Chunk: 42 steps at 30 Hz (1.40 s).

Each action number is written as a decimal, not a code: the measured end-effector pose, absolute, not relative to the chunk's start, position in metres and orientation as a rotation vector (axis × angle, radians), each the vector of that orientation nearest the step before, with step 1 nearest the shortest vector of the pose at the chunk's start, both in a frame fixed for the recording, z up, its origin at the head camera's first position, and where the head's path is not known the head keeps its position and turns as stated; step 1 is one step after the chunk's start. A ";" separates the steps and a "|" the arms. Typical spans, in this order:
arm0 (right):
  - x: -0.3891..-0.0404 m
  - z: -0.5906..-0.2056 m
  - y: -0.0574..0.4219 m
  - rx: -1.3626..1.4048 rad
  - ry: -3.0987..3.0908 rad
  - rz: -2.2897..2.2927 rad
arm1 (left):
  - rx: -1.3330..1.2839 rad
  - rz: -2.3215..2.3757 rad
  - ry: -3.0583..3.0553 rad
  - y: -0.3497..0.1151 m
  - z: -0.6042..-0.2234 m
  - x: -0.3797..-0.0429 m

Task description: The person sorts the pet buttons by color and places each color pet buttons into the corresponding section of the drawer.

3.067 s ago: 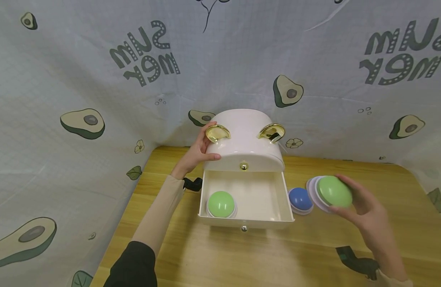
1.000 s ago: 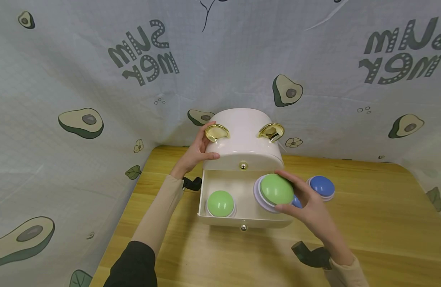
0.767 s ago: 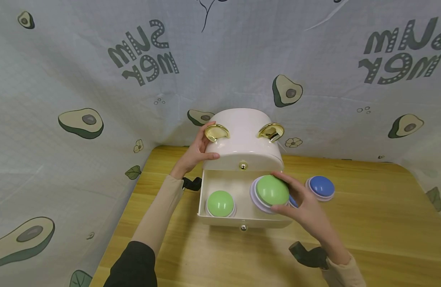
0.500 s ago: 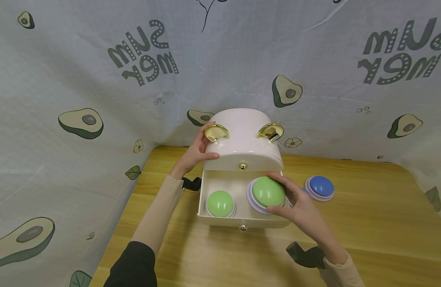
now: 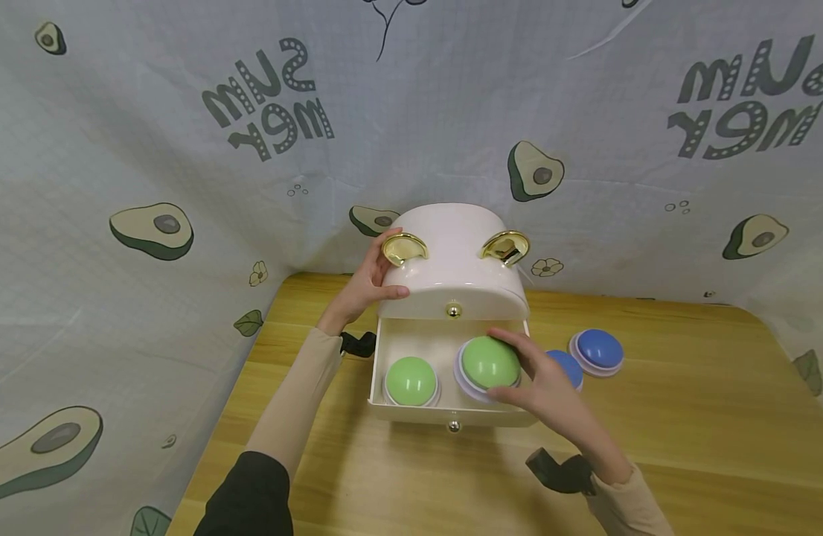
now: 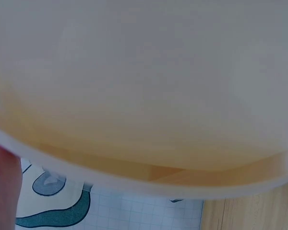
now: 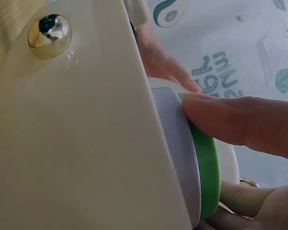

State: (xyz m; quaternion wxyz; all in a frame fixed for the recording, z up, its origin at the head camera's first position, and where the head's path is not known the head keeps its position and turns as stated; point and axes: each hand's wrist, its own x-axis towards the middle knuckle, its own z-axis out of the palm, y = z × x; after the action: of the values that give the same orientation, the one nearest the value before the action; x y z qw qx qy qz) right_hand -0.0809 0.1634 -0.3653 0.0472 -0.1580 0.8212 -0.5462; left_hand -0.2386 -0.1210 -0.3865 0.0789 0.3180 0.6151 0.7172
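Observation:
A white storage box (image 5: 452, 242) with gold ears stands with its lower drawer (image 5: 445, 335) pulled out. My left hand (image 5: 366, 289) holds the box's left side, thumb on the front and fingers by the left ear. Over the drawer's right half, my right hand (image 5: 542, 383) grips a green dome-topped push button (image 5: 491, 362) with a pale base. In the right wrist view the base of this push button (image 7: 180, 148) is partly behind the drawer front (image 7: 86, 129); whether it touches the drawer floor cannot be seen. Another green push button (image 5: 411, 381) lies in the drawer's front left.
Two blue push buttons (image 5: 600, 348) lie on the wooden table (image 5: 686, 417) right of the drawer, the nearer one partly hidden by my right hand. A patterned cloth (image 5: 418, 134) hangs behind the table. A silver knob (image 5: 455, 426) sticks out from the drawer front.
My right hand has carried the green push button leftward from beside the drawer, then lower into its right half. Both blue push buttons now show on the table. My left hand has stayed put.

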 end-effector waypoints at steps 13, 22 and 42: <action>-0.085 -0.364 0.157 -0.500 2.566 -1.536 | 0.960 2.142 1.853 -0.121 -0.386 -0.238; -0.086 -0.363 0.154 -0.513 2.624 -1.430 | 0.968 2.143 1.851 -0.122 -0.387 -0.238; -0.088 -0.369 0.153 -0.673 2.546 -1.471 | 0.980 2.152 1.812 -0.123 -0.388 -0.240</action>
State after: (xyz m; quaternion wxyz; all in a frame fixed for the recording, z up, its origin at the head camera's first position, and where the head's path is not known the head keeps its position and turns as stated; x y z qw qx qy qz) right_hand -0.0883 0.1535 -0.3692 0.0627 -0.2227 0.8424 -0.4867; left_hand -0.2399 -0.1231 -0.3880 0.0811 0.3279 0.6061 0.7201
